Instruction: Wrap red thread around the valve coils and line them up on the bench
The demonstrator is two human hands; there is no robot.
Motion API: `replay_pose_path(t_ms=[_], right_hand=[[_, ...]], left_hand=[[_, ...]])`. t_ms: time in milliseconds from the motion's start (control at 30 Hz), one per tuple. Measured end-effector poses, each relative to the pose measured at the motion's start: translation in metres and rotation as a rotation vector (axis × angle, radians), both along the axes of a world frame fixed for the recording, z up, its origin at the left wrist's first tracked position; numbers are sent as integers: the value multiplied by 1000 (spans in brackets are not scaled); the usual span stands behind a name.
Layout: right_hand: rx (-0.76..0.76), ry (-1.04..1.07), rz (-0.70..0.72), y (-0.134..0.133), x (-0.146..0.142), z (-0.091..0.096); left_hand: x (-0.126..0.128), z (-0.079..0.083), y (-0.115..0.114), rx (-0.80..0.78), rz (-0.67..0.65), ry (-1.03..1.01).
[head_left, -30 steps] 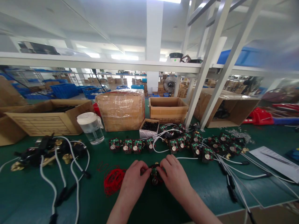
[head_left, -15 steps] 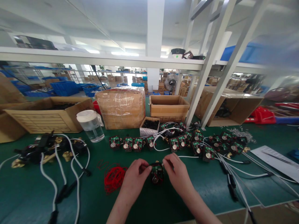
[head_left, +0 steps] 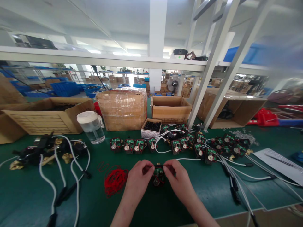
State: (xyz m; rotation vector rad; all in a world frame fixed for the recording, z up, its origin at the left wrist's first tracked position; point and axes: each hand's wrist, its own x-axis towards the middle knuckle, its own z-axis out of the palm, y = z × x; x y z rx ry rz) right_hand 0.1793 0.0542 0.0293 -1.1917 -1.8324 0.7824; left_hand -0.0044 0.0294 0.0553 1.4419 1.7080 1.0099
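Centrally, in the lower middle of the frame, a small black unit with a green circuit board (head_left: 158,177) sat on the green counter (head_left: 142,208) between the person's two bare hands. The left hand (head_left: 141,174) had its thumb and forefinger drawn in at the unit's upper left corner, and the right hand (head_left: 177,174) had its own at the upper right corner; whether either pinched the unit or a small part on it could not be told. To the left of the left hand lay a loose tangle of red wire (head_left: 115,181). Above the hands, a short row of similar units (head_left: 129,146) stood in the middle of the frame, and more units (head_left: 210,155) with white cables were clustered toward the right. Left of the row stood a lidded clear jug (head_left: 92,129), and a small box of black parts (head_left: 148,133) was just above the row.
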Motion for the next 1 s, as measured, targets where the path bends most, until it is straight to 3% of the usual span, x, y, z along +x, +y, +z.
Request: replay_pose_path(t_ms=[400,1000], right_hand=[[40,-113,-70,4,-25,3],[110,-111,-72,-1,-28,6]], left_hand=[[1,-4,-1,13,15,-6],[1,-9,0,54,10,-14]])
